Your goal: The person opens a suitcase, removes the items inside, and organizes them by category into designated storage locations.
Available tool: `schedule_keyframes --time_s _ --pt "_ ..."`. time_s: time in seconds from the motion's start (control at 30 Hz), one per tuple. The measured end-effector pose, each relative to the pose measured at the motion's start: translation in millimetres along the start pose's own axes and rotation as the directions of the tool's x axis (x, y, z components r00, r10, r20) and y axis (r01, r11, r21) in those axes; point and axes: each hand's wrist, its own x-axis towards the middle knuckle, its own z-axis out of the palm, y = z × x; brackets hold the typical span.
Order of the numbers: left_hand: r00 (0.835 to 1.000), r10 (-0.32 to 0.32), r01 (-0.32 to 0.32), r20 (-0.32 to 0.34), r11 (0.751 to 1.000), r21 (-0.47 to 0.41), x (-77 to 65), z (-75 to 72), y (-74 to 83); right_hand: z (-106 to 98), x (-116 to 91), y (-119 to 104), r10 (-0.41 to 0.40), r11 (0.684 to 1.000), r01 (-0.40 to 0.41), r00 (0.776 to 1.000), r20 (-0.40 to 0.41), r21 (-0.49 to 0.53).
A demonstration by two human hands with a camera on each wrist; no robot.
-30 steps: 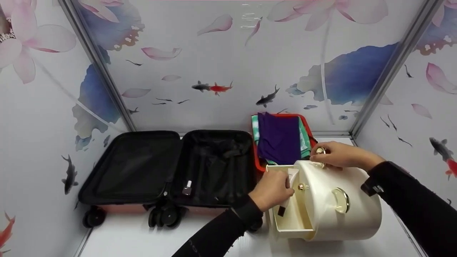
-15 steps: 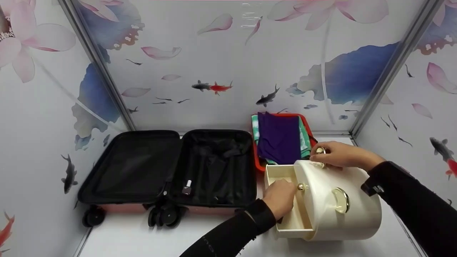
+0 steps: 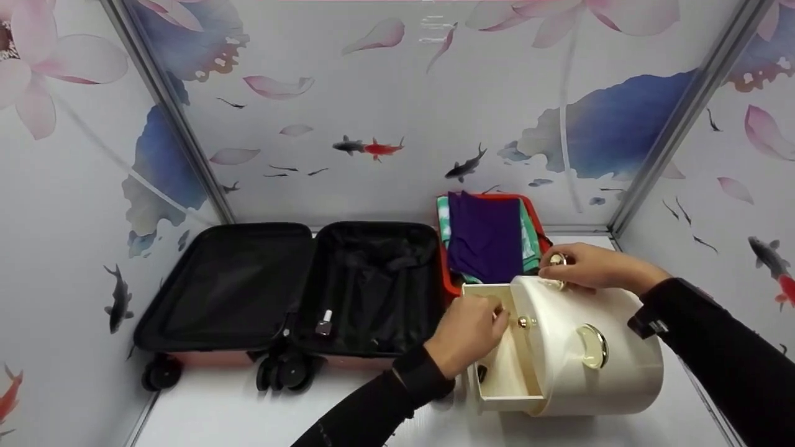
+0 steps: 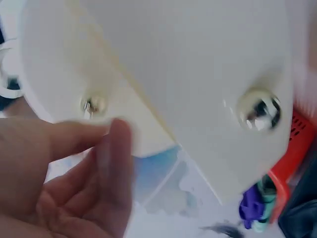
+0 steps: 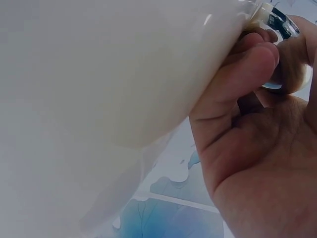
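Observation:
A cream, rounded storage box (image 3: 615, 372) stands at the right, its drawer (image 3: 512, 402) pulled out to the left. On its top, my right hand (image 3: 590, 266) curls its fingers round the metallic handle (image 3: 557, 259); the right wrist view shows those fingers against the shiny handle (image 5: 281, 24). My left hand (image 3: 467, 329) hovers over the drawer, thumb and forefinger close together. Nothing shows between them in the left wrist view, where a round knob (image 4: 260, 110) marks a drawer front. A small black cap (image 3: 482, 373) lies inside the drawer, partly hidden by the hand.
An open suitcase (image 3: 230, 292) lies at the left, with a nail polish bottle (image 3: 323, 324) in its right half. Behind the box is a red basket (image 3: 448, 282) of folded cloths, a purple cloth (image 3: 487, 239) on top. Printed wall panels (image 3: 397, 93) enclose the table.
The left hand held a white tube with a black cap over the drawer, lowered into it, then rose without a visible tube. The right hand has stayed on the handle.

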Motion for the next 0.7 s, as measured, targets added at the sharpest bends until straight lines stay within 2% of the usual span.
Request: schedule_keyframes --time_s 0.1,0.17,0.23,0.33,0.4,0.47,0.7 --pt "0.997 -0.061 0.055 -0.054 0.994 -0.092 -7.0 -5.9 -20.3 0.2 -0.2 -0.5 -0.004 1.0 0.004 1.0 0.007 -0.004" --pt "0.993 -0.106 0.101 -0.042 0.988 -0.116 -14.4 -5.4 -34.8 -0.2 -1.0 -1.1 -0.004 1.0 0.004 1.0 0.008 -0.007" --pt "0.994 -0.112 0.112 0.012 0.985 -0.128 -23.4 -2.3 -47.8 -1.0 -2.1 -0.9 -0.002 1.0 0.002 1.0 0.005 -0.013" --pt "0.99 -0.059 0.078 0.131 0.986 -0.149 -38.0 6.0 -61.0 -2.0 -3.4 0.3 0.001 1.0 0.0 1.0 0.002 -0.013" --pt "0.983 -0.002 0.033 0.182 0.985 -0.168 -46.9 12.1 -65.4 -2.3 -3.3 1.5 -0.002 1.0 0.002 1.0 0.002 -0.008" --pt "0.979 0.029 0.009 0.203 0.983 -0.182 -53.3 17.7 -67.4 -2.2 -2.6 1.8 -0.004 1.0 0.004 1.0 0.003 -0.002" --pt "0.983 0.006 0.032 0.183 0.979 -0.201 -58.4 27.1 -67.1 -1.4 -2.6 -1.0 -0.002 1.0 0.002 1.0 0.007 -0.001"
